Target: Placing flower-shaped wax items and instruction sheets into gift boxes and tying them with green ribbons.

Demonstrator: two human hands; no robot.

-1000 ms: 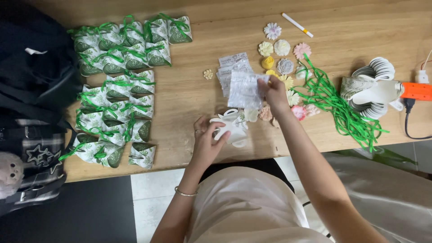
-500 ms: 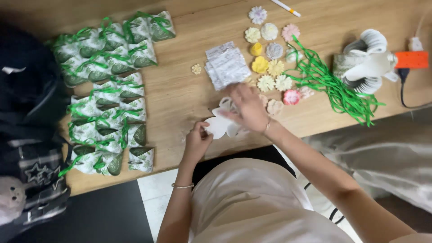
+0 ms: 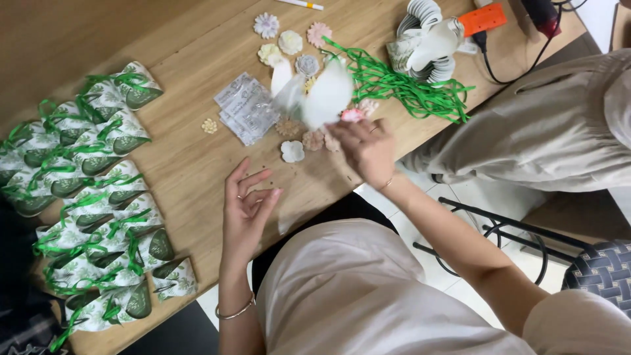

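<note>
Two bare hands over wooden table [image 3: 197, 52]. Right hand [image 3: 365, 150] raised, fingers closed on white petal-shaped flat paper cutout [image 3: 322, 97], motion-blurred, above small clear plastic sachets [image 3: 246, 108] and pastel paper flowers [image 3: 289, 43]. Left hand [image 3: 246, 207] empty, fingers spread, palm-side up at table edge. Green-ribboned leaf-print favour boxes [image 3: 98, 197] grouped left. Loose green ribbon strands [image 3: 407, 89] near stack of white cutouts [image 3: 427, 39].
</note>
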